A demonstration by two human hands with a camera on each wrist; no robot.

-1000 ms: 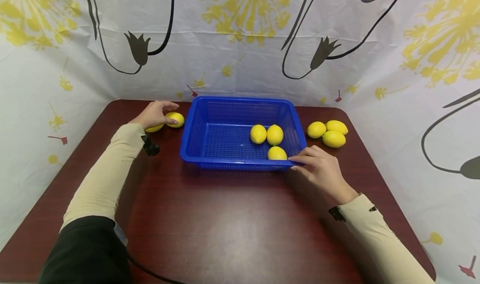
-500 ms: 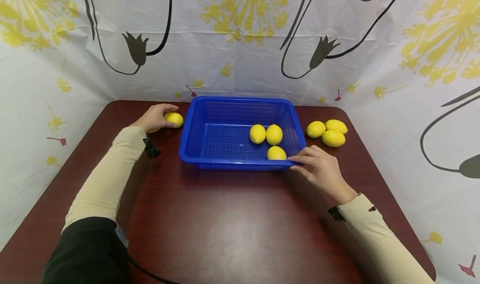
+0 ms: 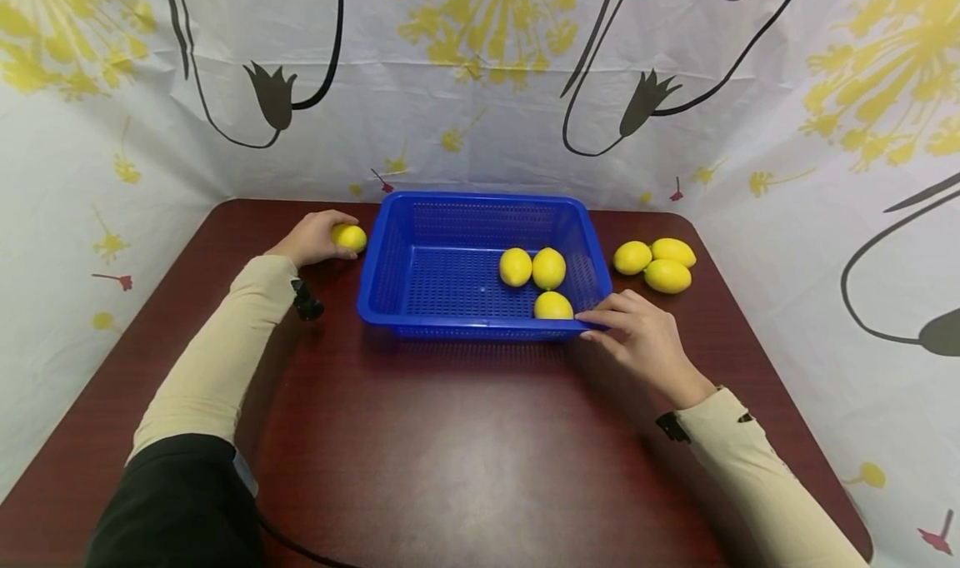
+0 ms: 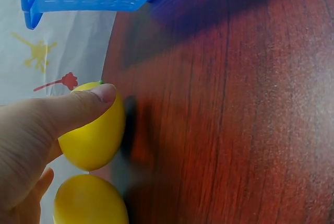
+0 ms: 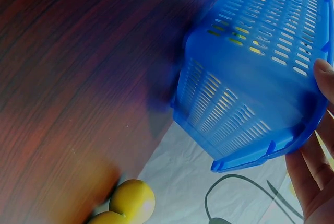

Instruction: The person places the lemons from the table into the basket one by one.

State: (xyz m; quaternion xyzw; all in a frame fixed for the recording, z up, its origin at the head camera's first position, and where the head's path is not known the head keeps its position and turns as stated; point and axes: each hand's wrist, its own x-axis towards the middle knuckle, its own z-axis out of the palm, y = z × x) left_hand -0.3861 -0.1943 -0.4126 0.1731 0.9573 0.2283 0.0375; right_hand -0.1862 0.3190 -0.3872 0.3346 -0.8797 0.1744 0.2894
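Held lemon (image 3: 349,236): smooth yellow, green-tipped; tip pointed right, long axis laid left to right.
Left fingers (image 3: 336,216): clamped on lemon.
Right fingers (image 3: 619,304): clamped on blue basket (image 3: 472,325), near rim.

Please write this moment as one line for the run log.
left hand: pinches lemon; right hand: holds blue basket by rim; inside basket: three lemons
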